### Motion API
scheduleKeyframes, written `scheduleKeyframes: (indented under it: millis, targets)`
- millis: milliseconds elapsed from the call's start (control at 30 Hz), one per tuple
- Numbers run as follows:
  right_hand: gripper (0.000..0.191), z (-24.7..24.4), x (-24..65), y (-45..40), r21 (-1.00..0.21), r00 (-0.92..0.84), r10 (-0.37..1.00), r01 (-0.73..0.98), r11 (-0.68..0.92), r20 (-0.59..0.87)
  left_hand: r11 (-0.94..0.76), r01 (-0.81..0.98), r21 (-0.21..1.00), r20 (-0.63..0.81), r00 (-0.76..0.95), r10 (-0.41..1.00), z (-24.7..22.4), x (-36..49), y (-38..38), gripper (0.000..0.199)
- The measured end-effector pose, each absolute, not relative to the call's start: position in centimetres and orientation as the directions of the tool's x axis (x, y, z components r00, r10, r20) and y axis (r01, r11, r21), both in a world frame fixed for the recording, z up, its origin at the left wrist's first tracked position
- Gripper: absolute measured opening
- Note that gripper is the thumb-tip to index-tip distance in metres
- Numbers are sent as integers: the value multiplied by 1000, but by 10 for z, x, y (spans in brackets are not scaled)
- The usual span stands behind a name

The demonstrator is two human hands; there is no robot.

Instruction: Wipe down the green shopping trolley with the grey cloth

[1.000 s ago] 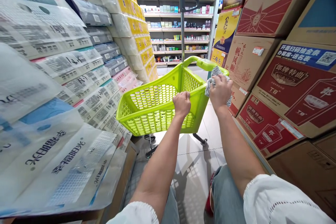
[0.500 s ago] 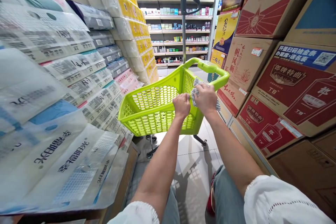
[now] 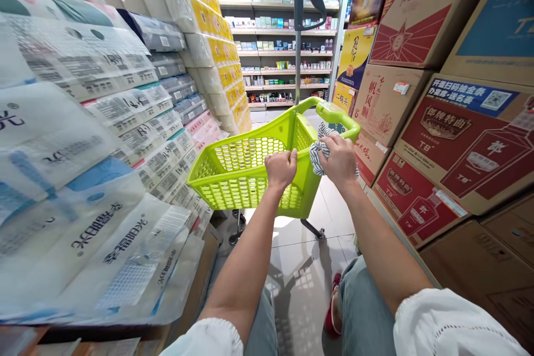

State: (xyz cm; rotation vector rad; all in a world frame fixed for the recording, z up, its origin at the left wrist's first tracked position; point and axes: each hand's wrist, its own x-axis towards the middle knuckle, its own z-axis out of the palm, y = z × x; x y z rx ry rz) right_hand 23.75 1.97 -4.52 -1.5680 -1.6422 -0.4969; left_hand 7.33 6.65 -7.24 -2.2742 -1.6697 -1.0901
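Note:
A lime-green shopping cart [image 3: 250, 147] with a perforated basket stands in front of me, turned at an angle. My left hand [image 3: 281, 169] is closed on the near upper rim of the basket. Just to its right, my right hand [image 3: 339, 160] has its fingers wrapped round a striped grey-and-white cloth [image 3: 319, 159], which lies against the cart's near edge below the handle. A dark grey looped handle [image 3: 307, 6] on a metal pole rises behind the cart.
Stacked paper packs [image 3: 137, 105] line the left, with yellow-and-white bundles [image 3: 217, 39] beyond. Cartons [image 3: 450, 128] are piled along the right. Shelves of small goods [image 3: 283, 53] stand ahead. Pale floor tiles [image 3: 292, 289] lie below.
My left hand has shifted slightly left along the rim, away from the cloth. My right hand and the cloth sit a little further right. The view has tilted slightly.

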Motion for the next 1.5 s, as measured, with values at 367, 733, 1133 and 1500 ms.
scheduleKeyframes:
  millis: [367, 733, 1133, 1500]
  targets:
    - [42, -102, 221, 24, -260, 167, 537, 960, 101, 827, -459, 838, 294, 581, 225, 782, -62, 115, 73, 54]
    - [39, -178, 220, 23, -69, -108, 733, 976, 207, 671, -470, 838, 277, 603, 229, 764, -67, 108, 81, 50]
    - [41, -129, 209, 38, -259, 173, 615, 964, 53, 769, -469, 821, 326, 607, 199, 770, -70, 107, 80, 48]
    - [42, -132, 205, 37, -318, 176, 663, 943, 98, 728, -449, 828, 336, 635, 153, 757, -72, 112, 85, 48]
